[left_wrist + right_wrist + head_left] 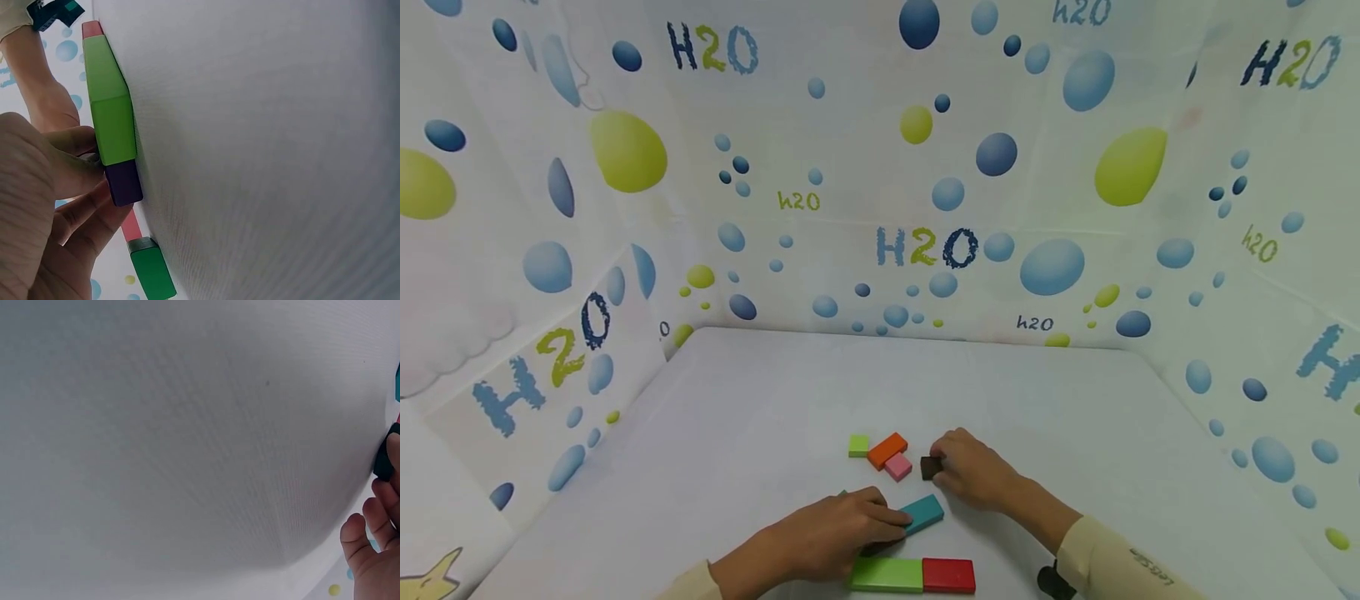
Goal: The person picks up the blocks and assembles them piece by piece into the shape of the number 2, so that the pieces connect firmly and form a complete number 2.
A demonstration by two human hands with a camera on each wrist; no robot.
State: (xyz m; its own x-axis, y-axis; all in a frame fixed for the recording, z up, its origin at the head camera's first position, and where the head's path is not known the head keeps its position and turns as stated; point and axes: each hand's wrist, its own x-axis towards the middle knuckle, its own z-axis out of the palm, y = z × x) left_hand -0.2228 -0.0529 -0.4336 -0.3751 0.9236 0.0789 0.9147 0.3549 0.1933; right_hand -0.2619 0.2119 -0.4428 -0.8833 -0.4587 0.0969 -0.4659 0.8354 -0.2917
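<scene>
My left hand (827, 533) is bent over the left end of a teal block (927, 512), fingertips on it. A dark purple block (124, 182) shows beside these fingers in the left wrist view; the hand hides part of it. Just in front lie a long light green block (887, 575) and a red block (949, 575), end to end. Farther forward, my right hand (973, 471) pinches a small dark brown block (930, 467) between thumb and fingers. The right wrist view shows only the edge of that dark block (384, 457) by the fingertips.
Left of the right hand lie a small light green block (859, 446), an orange block (887, 451) and a pink block (898, 467) close together. A green block (154, 273) appears beyond the left fingers. Patterned cloth walls (850, 250) bound the white table (760, 417).
</scene>
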